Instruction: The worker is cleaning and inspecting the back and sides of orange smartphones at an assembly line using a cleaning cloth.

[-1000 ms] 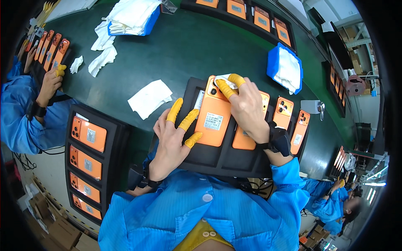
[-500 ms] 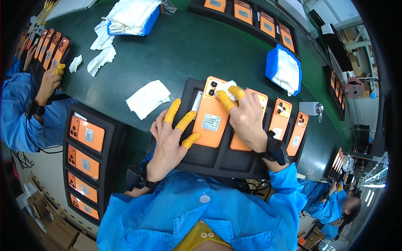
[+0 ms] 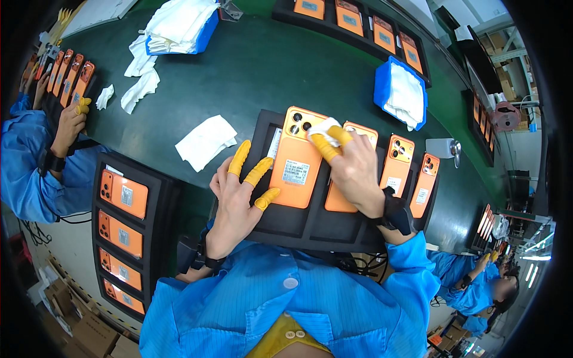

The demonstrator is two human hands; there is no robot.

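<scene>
Right now the wiping step looks to be in hand: the right hand [image 3: 352, 170], with yellow rubber cots on its fingertips, pinches a small folded white cloth [image 3: 322, 126] and presses it against the camera corner of the orange rectangular phone [image 3: 298, 158] lying back-up at the centre of the frame. That phone sits on the black slotted tray [image 3: 310, 224], just left of a second orange phone [image 3: 343, 197] that is half hidden under the right hand. The left hand [image 3: 236, 197] lies spread and flat at the phone's left edge, holding nothing; one yellow-capped finger touches the phone's lower left side, steadying it, while two others point toward the upper part of the frame.

Further right on the same tray stand two more orange phones [image 3: 401, 164]. A loose white wipe [image 3: 206, 140] lies on the dark green bench [image 3: 268, 65] left of the tray, and a blue box of white cloths [image 3: 401, 92] sits toward the upper right. At lower left another black tray carries a column of orange phones [image 3: 122, 194].

By my reading, the lens area is being cleaned and the rest of the back is not yet covered. The next move calls for keeping the cloth pinched flat, the pressure light, and the left hand anchoring the phone so it doesn't slide in its slot.
</scene>
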